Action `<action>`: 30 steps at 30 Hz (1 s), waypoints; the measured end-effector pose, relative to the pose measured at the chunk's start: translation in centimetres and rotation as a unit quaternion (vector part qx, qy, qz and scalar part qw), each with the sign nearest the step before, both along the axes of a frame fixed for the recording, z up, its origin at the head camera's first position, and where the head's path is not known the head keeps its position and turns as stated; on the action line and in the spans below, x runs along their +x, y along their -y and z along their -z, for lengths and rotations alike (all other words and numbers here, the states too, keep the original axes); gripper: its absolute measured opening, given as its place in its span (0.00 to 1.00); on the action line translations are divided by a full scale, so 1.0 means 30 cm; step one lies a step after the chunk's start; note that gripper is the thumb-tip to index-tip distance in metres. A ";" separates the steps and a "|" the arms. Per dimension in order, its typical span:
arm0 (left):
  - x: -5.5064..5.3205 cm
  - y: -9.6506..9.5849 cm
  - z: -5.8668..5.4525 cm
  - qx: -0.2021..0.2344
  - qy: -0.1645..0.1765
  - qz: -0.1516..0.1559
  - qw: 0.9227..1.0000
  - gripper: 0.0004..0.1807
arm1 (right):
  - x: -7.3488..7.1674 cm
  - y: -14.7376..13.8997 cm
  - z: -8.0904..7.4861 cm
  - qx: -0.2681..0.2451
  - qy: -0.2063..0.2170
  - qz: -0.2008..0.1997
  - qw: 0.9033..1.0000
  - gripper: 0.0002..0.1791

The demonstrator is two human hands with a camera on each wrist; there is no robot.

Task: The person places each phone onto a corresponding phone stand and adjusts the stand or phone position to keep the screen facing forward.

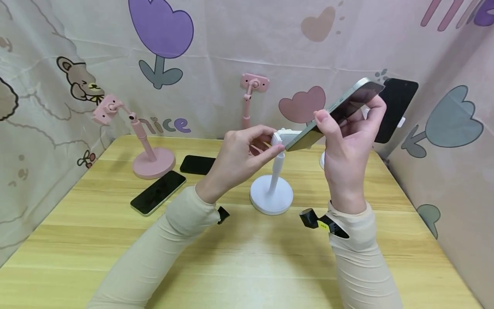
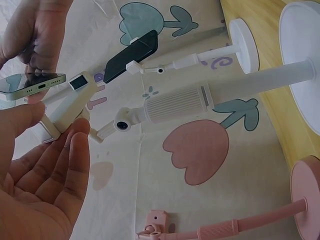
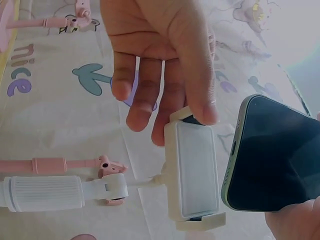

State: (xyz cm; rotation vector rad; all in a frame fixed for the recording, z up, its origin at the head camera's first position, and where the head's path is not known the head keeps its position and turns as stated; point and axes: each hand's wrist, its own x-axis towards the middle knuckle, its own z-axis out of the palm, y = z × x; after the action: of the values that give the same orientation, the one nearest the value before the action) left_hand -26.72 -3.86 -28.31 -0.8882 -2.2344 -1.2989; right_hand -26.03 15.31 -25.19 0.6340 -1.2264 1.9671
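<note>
A white phone stand (image 1: 271, 195) stands upright in front of me. My left hand (image 1: 247, 156) pinches one end of its clamp (image 3: 195, 170), thumb at the front edge and fingertips behind. The clamp's wide flat face shows bare in the right wrist view. My right hand (image 1: 349, 159) grips a pale green phone (image 1: 349, 103) by its long sides, thumb on one edge and fingers on the other. The phone is tilted, its lower end close to the clamp and overlapping it in the head view. In the right wrist view a gap separates phone (image 3: 275, 155) and clamp.
Two dark-screened phones lie on the wooden table at the left, one nearer (image 1: 158, 193) and one farther (image 1: 197, 165). A pink stand (image 1: 153, 163) is behind them, another pink stand (image 1: 246, 103) at the back. At right, another white stand (image 2: 245, 47) carries a black phone (image 1: 397, 109).
</note>
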 end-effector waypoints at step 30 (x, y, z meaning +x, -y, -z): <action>-0.004 0.008 -0.006 -0.007 -0.003 0.008 1.000 0.11 | -0.053 0.023 -0.042 0.030 -0.015 0.000 0.999 0.35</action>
State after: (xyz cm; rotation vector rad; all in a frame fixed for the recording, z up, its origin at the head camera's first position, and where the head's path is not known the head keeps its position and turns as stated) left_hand -26.84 -4.10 -28.14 -0.9160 -2.2380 -1.2880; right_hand -27.63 14.62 -23.94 0.6917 -1.2706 1.9201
